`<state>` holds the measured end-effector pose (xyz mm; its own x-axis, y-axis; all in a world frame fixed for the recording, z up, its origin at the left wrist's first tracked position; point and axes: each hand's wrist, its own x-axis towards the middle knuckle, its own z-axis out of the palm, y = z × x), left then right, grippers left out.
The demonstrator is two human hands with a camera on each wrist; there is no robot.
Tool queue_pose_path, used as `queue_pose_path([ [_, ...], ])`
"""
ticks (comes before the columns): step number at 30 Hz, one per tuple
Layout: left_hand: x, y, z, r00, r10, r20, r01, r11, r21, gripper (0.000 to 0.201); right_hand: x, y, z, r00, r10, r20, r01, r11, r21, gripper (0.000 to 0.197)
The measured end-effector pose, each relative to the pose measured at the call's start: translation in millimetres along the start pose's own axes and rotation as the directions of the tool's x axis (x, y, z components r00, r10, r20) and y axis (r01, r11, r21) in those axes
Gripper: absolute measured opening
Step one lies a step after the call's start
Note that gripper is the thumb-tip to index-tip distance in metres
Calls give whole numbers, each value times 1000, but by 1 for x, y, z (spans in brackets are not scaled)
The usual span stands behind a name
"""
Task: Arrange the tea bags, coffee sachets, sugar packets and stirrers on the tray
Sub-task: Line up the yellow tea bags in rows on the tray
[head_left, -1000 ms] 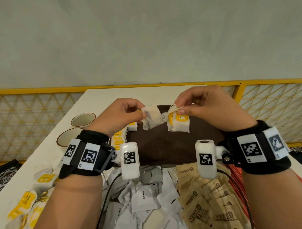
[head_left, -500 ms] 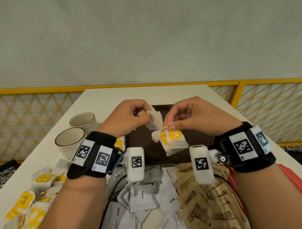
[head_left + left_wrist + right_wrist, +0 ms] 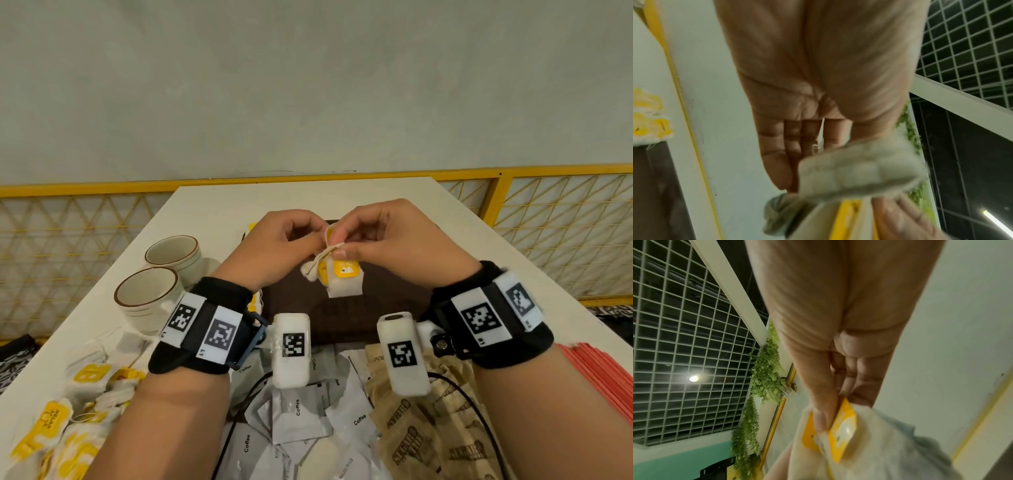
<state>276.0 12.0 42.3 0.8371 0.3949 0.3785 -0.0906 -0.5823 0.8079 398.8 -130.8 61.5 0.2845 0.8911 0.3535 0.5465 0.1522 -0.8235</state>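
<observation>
Holding a small bunch of tea bags in the air above the dark tray, the person has both hands drawn close together at the top of it. The right hand pinches the yellow tags and paper tops between thumb and forefinger, and the right wrist view shows the thumb pressed flat on a yellow tag. The left hand pinches a twisted bit of bag or string at the bunch's left side; its other fingers are curled in.

These bags look very light, soft and easily crushed, and the thin paper would probably tear if tugged. The strings seem likely to tangle. The safest hold is judged to be at the stiff tags or the folded top edge, not the filled pouch.

Most of the tray beneath the hands shows bare, with a few tea bags at its left edge, so there looks to be room to lay the bunch down. On the white table, two cups stand left of the tray. Loose tea bags lie at the near left, coffee sachets and brown sugar packets crowd the near edge, and red stirrers lie at the right.
</observation>
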Motion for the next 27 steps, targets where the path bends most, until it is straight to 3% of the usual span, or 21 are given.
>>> queue_pose_path([
  [5,-1,2,0,999,-49,25,53,976,-210,18,-1,-4,-5,1000,-12,-23,12,1000,14,8],
  [9,2,-2,-2,999,-22,-24,19,995,-96,9,-2,-7,-8,1000,0,-1,0,1000,3,9],
  [13,2,-6,-10,994,16,-104,-5,995,104,8,-8,-12,-20,983,108,146,-83,983,-167,10],
  [17,-3,4,-11,1000,24,-4,-22,962,272,9,-6,-10,-16,983,138,119,-105,962,-251,14],
  [22,-5,15,-4,995,2,96,-31,954,299,4,-1,-2,-6,989,144,46,-131,968,-216,37],
  [27,-5,13,-6,985,-20,174,-34,952,303,7,-1,-2,-4,994,100,46,-82,955,-285,17],
])
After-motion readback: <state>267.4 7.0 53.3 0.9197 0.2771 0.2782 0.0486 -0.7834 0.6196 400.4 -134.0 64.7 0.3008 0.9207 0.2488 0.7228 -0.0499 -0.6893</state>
